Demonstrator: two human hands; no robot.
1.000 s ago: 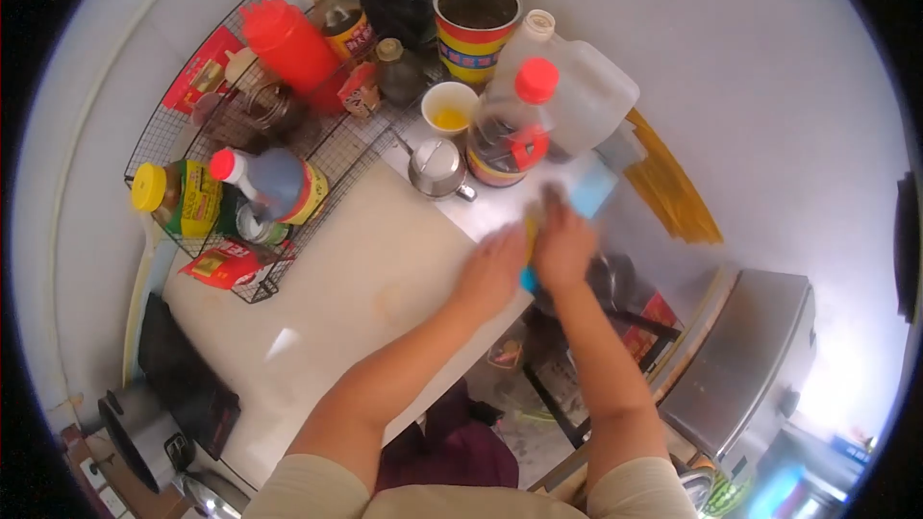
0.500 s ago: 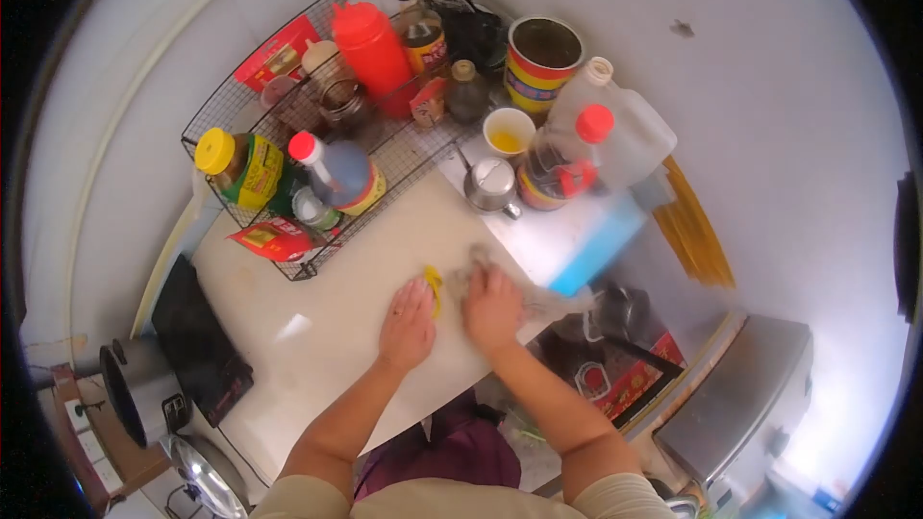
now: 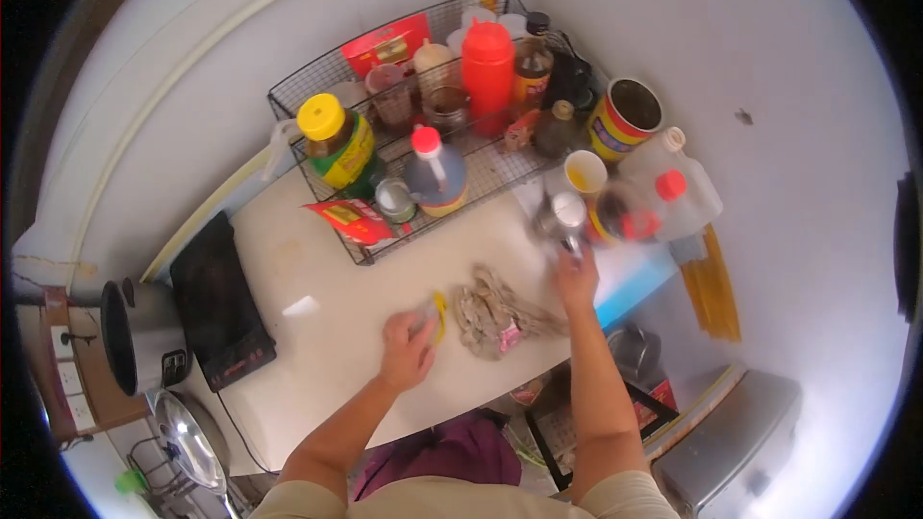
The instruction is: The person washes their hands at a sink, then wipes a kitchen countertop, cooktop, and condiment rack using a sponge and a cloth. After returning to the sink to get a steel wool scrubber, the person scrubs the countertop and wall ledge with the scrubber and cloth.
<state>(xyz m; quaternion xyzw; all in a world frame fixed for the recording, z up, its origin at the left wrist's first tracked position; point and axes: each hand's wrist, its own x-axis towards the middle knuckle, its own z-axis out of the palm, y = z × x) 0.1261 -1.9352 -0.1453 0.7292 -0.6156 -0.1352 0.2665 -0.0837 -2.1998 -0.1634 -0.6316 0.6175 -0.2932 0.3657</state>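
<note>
A red bottle (image 3: 488, 72) and yellow-capped jar (image 3: 346, 156) stand in a wire rack (image 3: 505, 168).

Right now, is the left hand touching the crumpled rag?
Apart. The head view shows it: a strip of bare tabletop lies between the left hand and the rag.

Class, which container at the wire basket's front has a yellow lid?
The large, green-labelled jar; the small jar beside it looks silver-topped, the dark bottle red-capped.
</note>
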